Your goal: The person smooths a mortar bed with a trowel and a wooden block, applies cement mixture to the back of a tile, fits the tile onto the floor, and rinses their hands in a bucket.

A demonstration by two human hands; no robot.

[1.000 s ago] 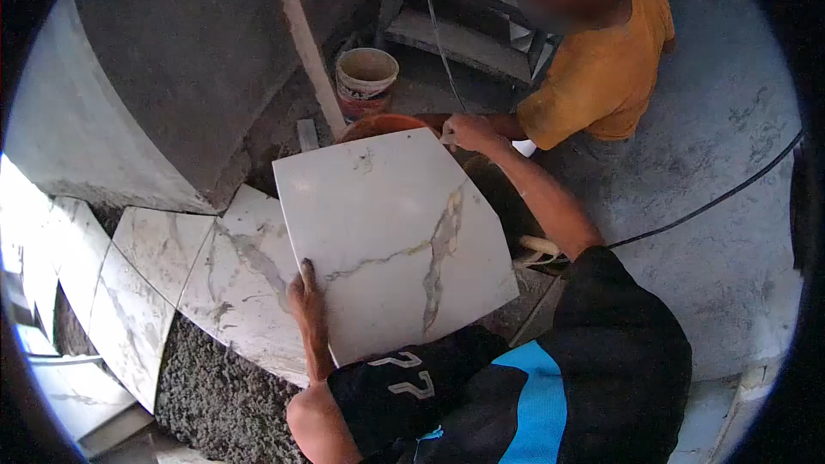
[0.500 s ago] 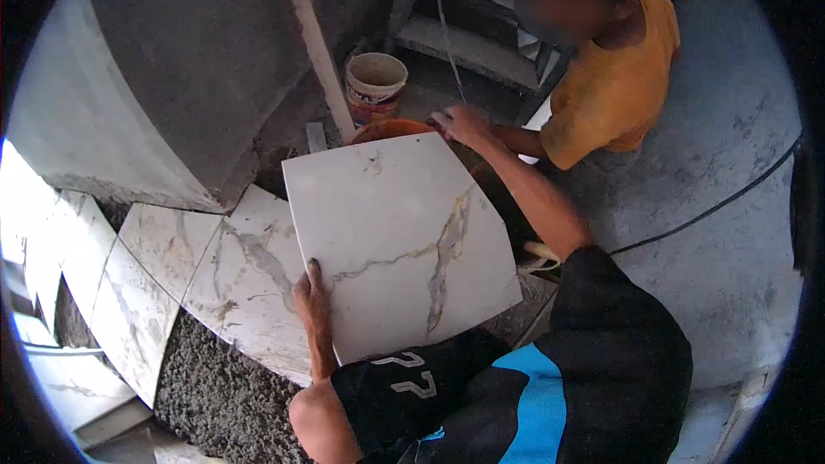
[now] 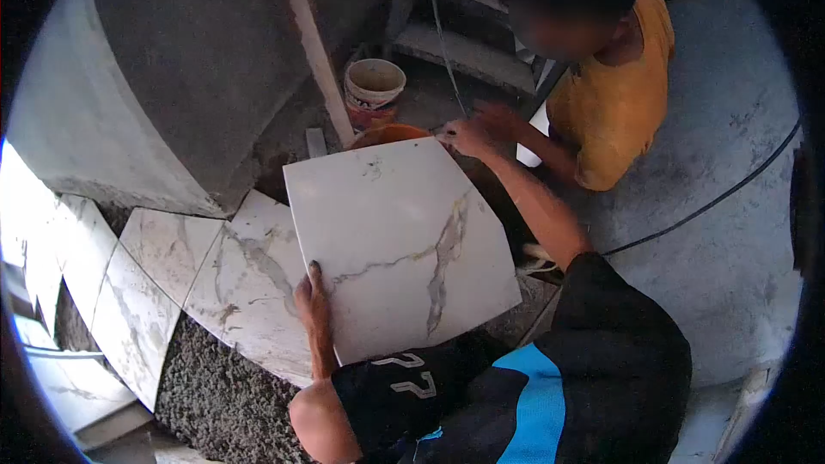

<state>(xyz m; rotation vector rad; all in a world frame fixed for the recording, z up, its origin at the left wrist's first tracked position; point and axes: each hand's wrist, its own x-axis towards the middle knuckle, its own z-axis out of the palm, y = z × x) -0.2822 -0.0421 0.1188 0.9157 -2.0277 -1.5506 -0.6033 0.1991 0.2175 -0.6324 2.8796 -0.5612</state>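
A large white marble-patterned floor tile with grey-gold veins is held up in front of me, its right side cut at an angle. My left hand grips its left edge, thumb on the face and the other fingers mostly behind. At the tile's far right corner, my right hand is closed on the edge. Right beside it is the blurred hand of another person in an orange shirt; whether that hand touches the tile I cannot tell.
Laid marble-look tiles curve along the left, beside grey mortar. Beyond the held tile stand an orange tub, partly hidden, and a paint bucket. Wooden steps rise behind. A black cable crosses the right-hand concrete surface.
The other person's forearm and hand have shifted, and their hand now shows beyond my right hand. The tile and both my hands stay nearly in place.
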